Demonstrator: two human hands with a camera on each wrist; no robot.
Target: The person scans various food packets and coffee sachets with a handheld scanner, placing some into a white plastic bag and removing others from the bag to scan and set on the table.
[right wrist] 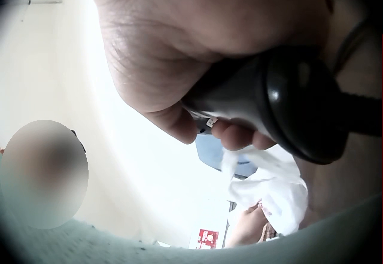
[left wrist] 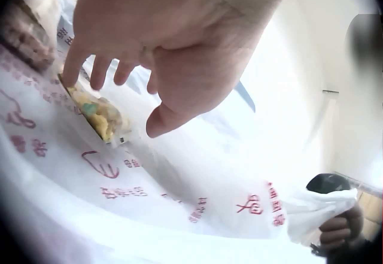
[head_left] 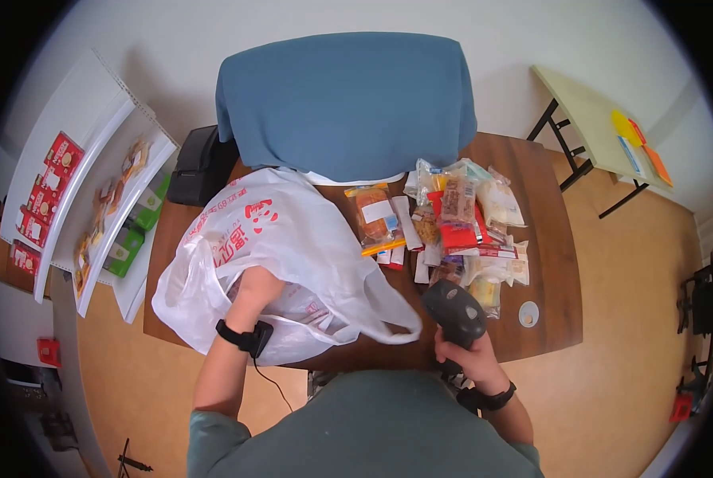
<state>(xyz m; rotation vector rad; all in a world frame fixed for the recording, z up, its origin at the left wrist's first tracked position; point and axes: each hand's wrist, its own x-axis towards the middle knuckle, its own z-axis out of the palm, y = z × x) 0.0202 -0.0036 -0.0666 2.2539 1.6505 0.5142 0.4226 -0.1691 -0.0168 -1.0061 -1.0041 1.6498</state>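
A white plastic bag (head_left: 300, 231) with red print lies on its side over the left of the table, its mouth toward the person. My left hand (head_left: 259, 287) reaches into that mouth, its fingertips hidden in the head view. Inside, the left wrist view shows the hand's fingers spread loosely, close over a small yellow food packet (left wrist: 102, 117) and holding nothing. Another clear packet (left wrist: 30, 33) lies deeper in the bag. My right hand (head_left: 477, 360) grips a black handheld barcode scanner (head_left: 454, 312) by its handle, over the table's front edge.
Packaged foods (head_left: 458, 199) are heaped right of the bag, beside a flat orange-edged packet (head_left: 376, 217). A round white disc (head_left: 529, 314) lies near the right edge. A blue cloth-covered object (head_left: 344, 103) and a black device (head_left: 199, 167) stand behind. Shelves (head_left: 105, 131) flank the left.
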